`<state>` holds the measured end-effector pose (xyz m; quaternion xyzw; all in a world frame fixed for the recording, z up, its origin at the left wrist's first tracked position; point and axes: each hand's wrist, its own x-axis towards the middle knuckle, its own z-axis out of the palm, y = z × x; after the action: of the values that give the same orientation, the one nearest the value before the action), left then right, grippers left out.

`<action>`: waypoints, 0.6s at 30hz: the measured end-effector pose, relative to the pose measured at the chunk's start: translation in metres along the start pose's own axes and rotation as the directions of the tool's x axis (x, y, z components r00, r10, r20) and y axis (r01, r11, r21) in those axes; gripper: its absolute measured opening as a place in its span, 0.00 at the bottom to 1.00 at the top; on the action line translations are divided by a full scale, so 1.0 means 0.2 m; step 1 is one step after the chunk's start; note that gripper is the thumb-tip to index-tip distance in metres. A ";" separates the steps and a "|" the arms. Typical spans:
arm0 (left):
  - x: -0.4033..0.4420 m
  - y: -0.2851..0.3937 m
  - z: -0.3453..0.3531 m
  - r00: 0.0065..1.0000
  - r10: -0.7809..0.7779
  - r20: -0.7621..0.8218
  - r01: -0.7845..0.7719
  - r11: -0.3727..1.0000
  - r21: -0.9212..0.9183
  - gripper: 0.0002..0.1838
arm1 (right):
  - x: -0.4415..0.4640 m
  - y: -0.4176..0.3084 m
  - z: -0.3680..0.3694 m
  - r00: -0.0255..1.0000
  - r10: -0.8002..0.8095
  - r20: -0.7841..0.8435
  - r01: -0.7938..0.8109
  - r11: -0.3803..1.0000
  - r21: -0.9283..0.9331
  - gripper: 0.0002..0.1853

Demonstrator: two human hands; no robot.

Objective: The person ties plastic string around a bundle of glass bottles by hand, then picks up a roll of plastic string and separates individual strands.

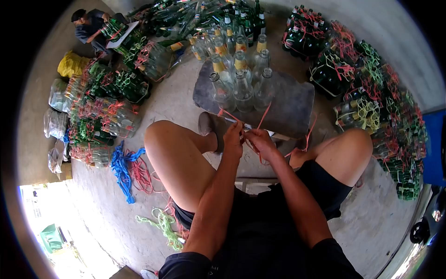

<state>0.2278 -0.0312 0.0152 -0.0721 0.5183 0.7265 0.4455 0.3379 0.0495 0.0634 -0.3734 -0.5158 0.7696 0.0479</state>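
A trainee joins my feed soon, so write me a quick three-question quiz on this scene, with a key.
1. Pick one. What do the left hand and right hand hold?
A) a bottle neck
B) red cord
C) a yellow sack

2. True or false: the bottles on the slab stand upright.

3. Name the colour: which cord tangle on the floor lies farthest to the person's left?

Key:
1. B
2. True
3. Blue, the blue tangle
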 end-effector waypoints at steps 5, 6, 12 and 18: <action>-0.05 0.07 0.04 1.000 -0.006 0.012 0.003 0.967 0.255 0.08 | 0.03 0.04 -0.06 0.998 -0.023 0.061 0.018 0.996 0.091 0.13; -0.04 0.07 0.03 0.999 -0.006 0.042 -0.005 0.967 0.256 0.07 | 0.02 0.03 -0.06 0.999 -0.011 0.048 0.008 0.998 0.066 0.13; 0.00 0.02 0.05 0.998 0.054 -0.015 -0.052 0.995 0.082 0.09 | 0.01 0.00 -0.04 0.999 -0.013 0.041 0.013 1.000 0.018 0.15; -0.04 0.04 0.08 0.999 0.038 0.012 -0.039 0.998 0.047 0.08 | -0.01 -0.03 -0.03 1.000 -0.005 -0.007 0.005 1.000 0.016 0.16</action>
<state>0.2327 -0.0225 0.0324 -0.0474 0.5341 0.7228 0.4360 0.3404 0.0555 0.0690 -0.3744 -0.5105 0.7722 0.0546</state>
